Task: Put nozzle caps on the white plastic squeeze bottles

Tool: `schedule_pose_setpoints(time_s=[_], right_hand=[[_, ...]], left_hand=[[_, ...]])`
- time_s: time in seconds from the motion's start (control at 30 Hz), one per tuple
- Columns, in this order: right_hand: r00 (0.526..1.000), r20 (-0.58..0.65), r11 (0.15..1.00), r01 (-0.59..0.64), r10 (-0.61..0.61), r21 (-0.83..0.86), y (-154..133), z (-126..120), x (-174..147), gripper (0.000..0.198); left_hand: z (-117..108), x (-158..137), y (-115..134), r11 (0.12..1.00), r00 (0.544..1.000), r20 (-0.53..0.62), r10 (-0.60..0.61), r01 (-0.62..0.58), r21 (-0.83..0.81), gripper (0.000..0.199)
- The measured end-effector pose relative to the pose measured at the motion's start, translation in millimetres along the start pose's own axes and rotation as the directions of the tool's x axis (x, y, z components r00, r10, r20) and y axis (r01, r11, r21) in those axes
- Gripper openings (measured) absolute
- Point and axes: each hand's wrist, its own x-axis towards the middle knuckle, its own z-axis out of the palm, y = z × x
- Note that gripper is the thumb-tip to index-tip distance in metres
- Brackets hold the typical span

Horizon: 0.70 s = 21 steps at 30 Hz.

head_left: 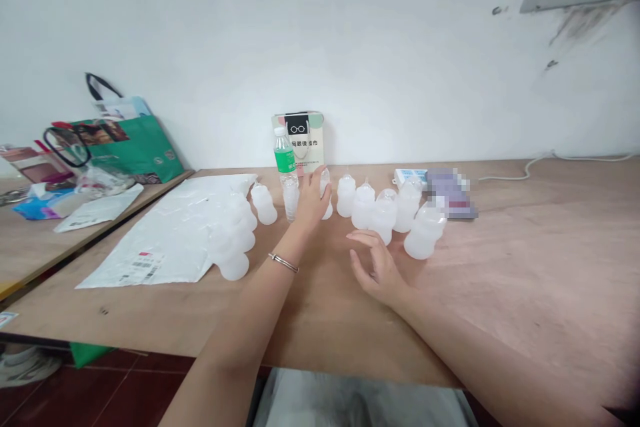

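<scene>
Frosted bottles [264,205], translucent white, stand across the middle of a wooden table [530,247] before a pale wall [400,47]. At far left, a green bag [155,150] leans on an adjoining table [30,240]. Next, a white plastic mailer [175,220] with a printed label lies flat; a close cluster of bottles stands along its right edge, with one more just beyond. A clear water bottle [287,160] with a green label stands upright in front of a paper bag [315,160] bearing a glasses emblem. Beside it, the left hand [311,203], a silver bracelet [283,262] at its wrist, is partly closed about a single frosted bottle [326,212], the thumb across its front; whether the base touches the table cannot be told. Farther right, the right hand [380,273] is loosely curved, thumb parted from fingers, holding nothing, just in front of a staggered group of five bottles. Behind these lie a small blue-and-white box [413,177] and a purplish, partly pixelated item [450,193]; a white cable [510,177] runs along the back at far right.
</scene>
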Motion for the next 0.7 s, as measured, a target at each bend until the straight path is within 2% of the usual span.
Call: schedule_pose_setpoints(time_s=[0.2,0.4,0.5,0.6,0.7], right_hand=[[0.997,0.045,0.997,-0.057,0.055,0.049,-0.2,1.9,0.9,0.035],[0.989,0.085,0.988,-0.129,0.122,0.085,1.8,4.6,1.4,0.03],[0.984,0.101,0.983,-0.155,0.146,0.094,2.6,7.0,1.6,0.03],[0.979,0.066,0.975,-0.199,0.193,0.1,4.1,10.5,0.4,0.032],[0.955,0.078,0.95,-0.292,0.285,0.114,5.4,13.3,-1.2,0.04]], left_hand=[[-10.7,-15.4,5.7,0.999,0.998,0.055,0.032,-0.031,-0.009,0.05],[-39.7,-34.6,15.6,0.992,0.966,0.224,0.128,-0.122,-0.039,0.049],[-57.9,-42.5,19.5,0.99,0.965,0.254,0.068,-0.035,-0.134,0.053],[-70.5,-47.6,23.7,0.959,0.952,0.306,-0.002,0.089,-0.269,0.057],[-73.0,-52.6,30.4,0.918,0.927,0.376,0.007,0.143,-0.37,0.057]])
